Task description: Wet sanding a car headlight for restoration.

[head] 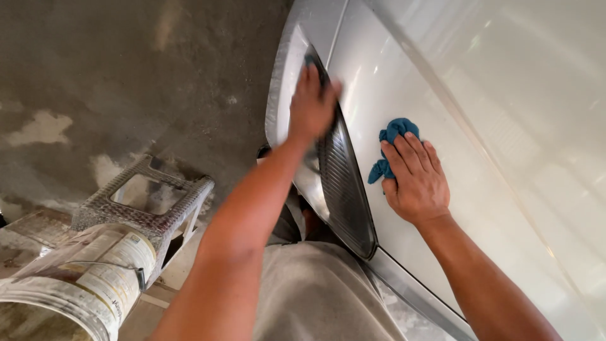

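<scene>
- The left hand (312, 104) is blurred, at the upper centre of the frame; its fingers are laid flat over the top end of the headlight (344, 189). A small blue scrap shows at the fingertips, but what it is cannot be told, nor whether the hand grips it.
- The headlight is seen as a long dark lens running from upper centre down to lower centre; its top is hidden by the left hand.
- The right hand (415, 180) is pressed palm-down on the white panel (480, 126), right of centre, fingers together and extended. A blue cloth (394, 132) is held bunched under the fingertips against the panel; part of it is covered by the fingers.
- The panel is cut off by the top and right edges of the frame.
- Both forearms are cut off at the bottom edge, with a grey shirt (322, 297) between them.
- A paint bucket (82, 284) is seen at the lower left, cut off by the frame; its label is stained. Its mouth is largely out of view, so its contents cannot be made out.
- A paint-spattered stool (148, 205) stands just behind the bucket, on the concrete floor (126, 76).
</scene>
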